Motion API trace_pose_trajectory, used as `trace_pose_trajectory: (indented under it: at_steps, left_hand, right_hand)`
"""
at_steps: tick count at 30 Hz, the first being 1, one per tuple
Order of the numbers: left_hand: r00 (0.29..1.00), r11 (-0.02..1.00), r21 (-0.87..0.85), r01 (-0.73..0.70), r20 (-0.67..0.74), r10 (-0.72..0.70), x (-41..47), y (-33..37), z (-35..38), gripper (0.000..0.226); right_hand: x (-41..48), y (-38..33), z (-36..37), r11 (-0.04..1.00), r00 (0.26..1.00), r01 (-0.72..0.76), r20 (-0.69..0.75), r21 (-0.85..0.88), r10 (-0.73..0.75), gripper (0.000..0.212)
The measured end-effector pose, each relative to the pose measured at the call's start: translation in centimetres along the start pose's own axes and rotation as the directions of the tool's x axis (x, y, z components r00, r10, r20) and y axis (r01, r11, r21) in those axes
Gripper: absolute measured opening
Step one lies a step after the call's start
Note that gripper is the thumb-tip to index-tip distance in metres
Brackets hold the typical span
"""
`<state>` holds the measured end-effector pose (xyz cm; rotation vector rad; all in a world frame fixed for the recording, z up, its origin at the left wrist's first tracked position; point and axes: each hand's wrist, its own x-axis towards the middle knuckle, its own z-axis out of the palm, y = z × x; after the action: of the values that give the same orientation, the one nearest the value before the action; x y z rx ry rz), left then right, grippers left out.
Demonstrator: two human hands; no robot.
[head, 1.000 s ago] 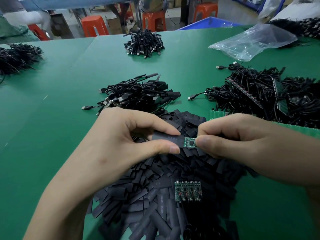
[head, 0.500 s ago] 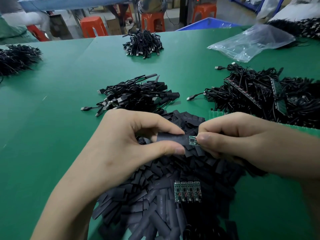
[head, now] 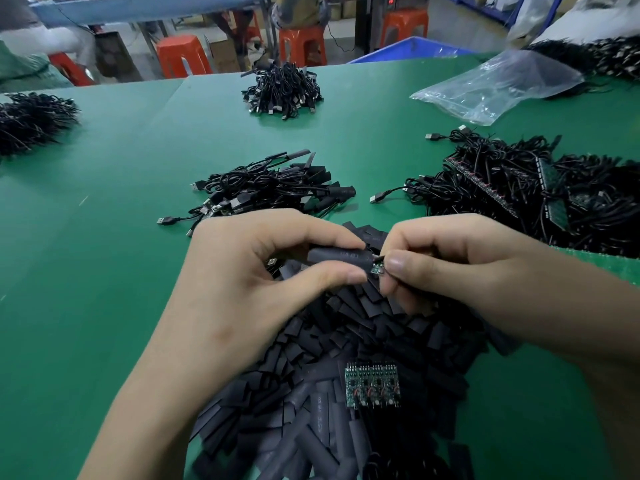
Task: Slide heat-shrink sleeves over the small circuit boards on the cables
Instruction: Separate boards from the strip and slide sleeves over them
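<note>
On my remote feed, the left hand [head: 249, 271] pinches a black sleeve [head: 337, 256] over the loose pile [head: 346, 341]; the green board [head: 376, 269] shows just its tip at the mouth, pinched by the right hand [head: 467, 268]. I judge this 1 nearly seated; tangled cables [head: 519, 195] at right wait.

The left hand [head: 249, 271] pinches a black sleeve [head: 337, 259] while the right hand [head: 460, 268] pinches a small green board [head: 376, 269] at its mouth.
</note>
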<state>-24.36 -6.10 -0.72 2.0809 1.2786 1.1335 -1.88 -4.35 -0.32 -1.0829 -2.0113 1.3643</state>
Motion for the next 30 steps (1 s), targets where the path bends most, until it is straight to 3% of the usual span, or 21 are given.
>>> trace_pose_trajectory:
  at_steps: [12,16,20,24,28,30]
  left_hand:
    - [0.994,0.990,0.094,-0.103,-0.024,0.106,0.2,0.4,1.0,0.018]
    - [0.989,0.989,0.099,-0.113,-0.080,0.121,0.2,0.4,0.9,0.017]
    - [0.981,0.990,0.099,-0.099,-0.157,0.114,0.1,0.4,1.0,0.017]
    - [0.976,0.995,0.076,-0.071,-0.201,0.085,0.0,0.3,0.9,0.017]
    - [0.975,0.997,0.051,-0.058,-0.214,0.067,0.1,0.1,1.0,0.017]
    - [0.980,0.998,0.030,-0.052,-0.192,0.056,0.1,-0.1,0.8,0.015]
  right_hand:
    - [-0.2,-0.3,0.0,0.980,0.990,0.052,-0.119,-0.190,-0.076,0.027]
    - [-0.2,-0.5,0.1,0.985,0.976,0.061,-0.195,-0.161,-0.092,0.016]
    - [-0.3,-0.6,0.2,0.944,0.935,0.136,-0.277,-0.301,-0.223,0.009]
    - [0.0,-0.6,0.8,0.849,0.845,0.173,-0.367,-0.499,-0.388,0.009]
    - [-0.1,-1.1,1.0,0.790,0.801,0.129,-0.407,-0.600,-0.440,0.007]
    - [0.5,-1.0,1.1,0.796,0.813,0.124,-0.400,-0.592,-0.423,0.010]
